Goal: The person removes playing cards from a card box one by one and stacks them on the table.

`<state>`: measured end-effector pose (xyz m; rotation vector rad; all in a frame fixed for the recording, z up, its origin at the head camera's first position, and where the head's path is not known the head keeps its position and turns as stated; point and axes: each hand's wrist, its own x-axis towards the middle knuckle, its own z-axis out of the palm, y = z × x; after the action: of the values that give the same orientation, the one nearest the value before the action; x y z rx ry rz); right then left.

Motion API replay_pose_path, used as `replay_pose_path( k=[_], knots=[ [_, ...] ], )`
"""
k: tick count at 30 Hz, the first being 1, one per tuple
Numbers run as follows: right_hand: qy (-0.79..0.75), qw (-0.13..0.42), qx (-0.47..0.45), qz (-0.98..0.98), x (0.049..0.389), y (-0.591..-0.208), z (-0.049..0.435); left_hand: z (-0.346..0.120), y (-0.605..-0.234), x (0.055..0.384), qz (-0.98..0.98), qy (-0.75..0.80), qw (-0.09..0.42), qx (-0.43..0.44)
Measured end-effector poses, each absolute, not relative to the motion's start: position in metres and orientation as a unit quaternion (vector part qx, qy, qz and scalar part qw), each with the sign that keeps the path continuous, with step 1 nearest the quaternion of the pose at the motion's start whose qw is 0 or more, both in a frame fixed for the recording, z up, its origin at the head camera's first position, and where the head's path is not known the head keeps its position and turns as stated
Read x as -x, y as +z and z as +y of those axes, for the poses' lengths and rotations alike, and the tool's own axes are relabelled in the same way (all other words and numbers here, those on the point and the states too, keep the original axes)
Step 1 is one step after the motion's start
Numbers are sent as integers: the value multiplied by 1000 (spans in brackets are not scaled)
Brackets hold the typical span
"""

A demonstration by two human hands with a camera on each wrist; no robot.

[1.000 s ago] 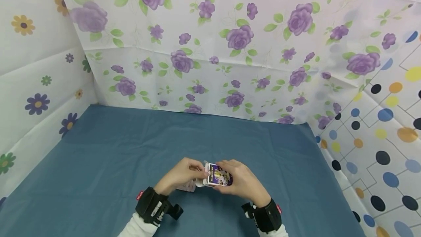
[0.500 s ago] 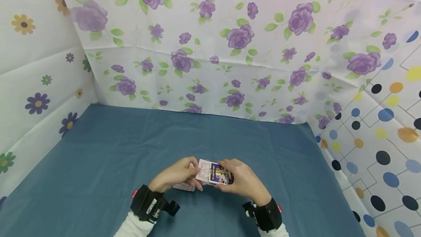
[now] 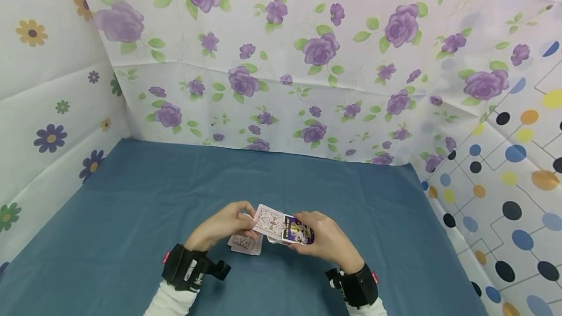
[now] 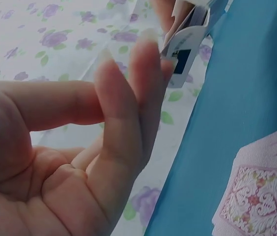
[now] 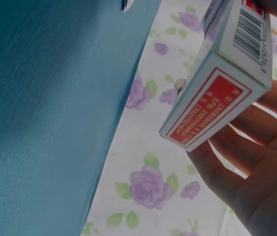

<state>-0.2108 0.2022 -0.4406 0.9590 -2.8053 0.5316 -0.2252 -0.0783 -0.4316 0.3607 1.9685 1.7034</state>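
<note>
My right hand (image 3: 327,240) holds a small playing-card box (image 3: 298,230) with a purple and yellow picture, its open end facing left. A patterned playing card (image 3: 269,221) sticks well out of that end; whether others lie beneath it cannot be told. My left hand (image 3: 226,223) pinches the card's left edge between thumb and fingers. Below it, several playing cards (image 3: 246,244) lie overlapping on the blue cloth, their ornate red-pink backs (image 4: 259,201) showing in the left wrist view. The right wrist view shows the box's white side (image 5: 212,108) with a red label and barcode, fingers around it.
A blue cloth (image 3: 175,184) covers the table. Behind it hangs a white sheet with purple roses (image 3: 281,87). A daisy-print sheet (image 3: 44,101) stands at the left, and a dotted sheet (image 3: 505,194) at the right. Both wrists wear black camera bands (image 3: 184,267).
My left hand has moved left and slightly away, drawing the playing card out of the box. More of the cards on the cloth now show. My right hand has hardly moved.
</note>
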Motion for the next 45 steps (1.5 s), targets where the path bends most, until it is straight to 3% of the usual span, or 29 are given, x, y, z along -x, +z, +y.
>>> replay_pose_path(
  k=[8, 23, 35, 45],
  knots=[
    [174, 63, -314, -931, 211, -442, 202, -84, -431, 225, 744, 613, 234, -126],
    [177, 54, -302, -935, 212, -442, 204, -102, -451, 241, 780, 607, 138, -60],
    [176, 46, -298, -937, 212, -443, 204, -86, -490, 248, 815, 573, 64, 54],
    [186, 36, -296, -936, 212, -444, 203, -75, -494, 245, 867, 494, 16, 58]
  ],
)
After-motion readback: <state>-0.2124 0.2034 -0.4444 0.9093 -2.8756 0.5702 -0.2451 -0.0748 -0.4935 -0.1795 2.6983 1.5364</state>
